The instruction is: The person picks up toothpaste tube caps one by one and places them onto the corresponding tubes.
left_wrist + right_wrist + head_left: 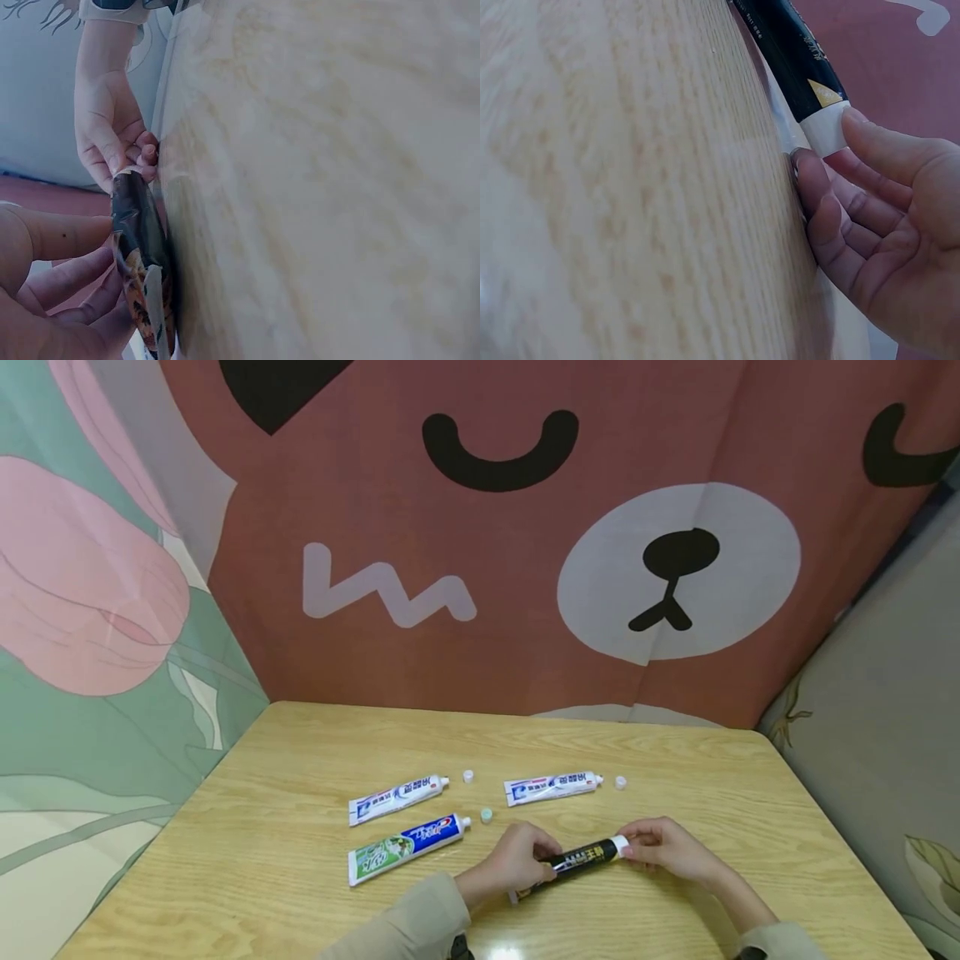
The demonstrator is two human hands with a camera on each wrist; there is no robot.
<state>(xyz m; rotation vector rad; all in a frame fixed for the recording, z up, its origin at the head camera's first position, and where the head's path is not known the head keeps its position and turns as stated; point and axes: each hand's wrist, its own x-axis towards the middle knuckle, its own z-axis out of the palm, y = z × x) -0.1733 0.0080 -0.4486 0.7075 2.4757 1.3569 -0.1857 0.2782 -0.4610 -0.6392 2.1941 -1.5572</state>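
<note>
A black toothpaste tube [585,858] lies slanted low over the table, its white cap [826,129] toward the right. My left hand [516,857] holds the tube's body between thumb and fingers near the crimped end. At the other end, my right hand [670,848] pinches the white cap, with the thumb on one side and curled fingers on the other. Seen from the left wrist, the tube [139,217] stands edge-on beside the tabletop, and part of its body is hidden by the left fingers.
Beyond my hands lie two white-and-blue toothpaste tubes [397,799] and a green-and-blue one [408,849], uncapped. Small loose caps, one pale green [487,815] and two whitish [620,782], sit near their nozzles. A patterned curtain [510,660] borders the wooden table [262,827].
</note>
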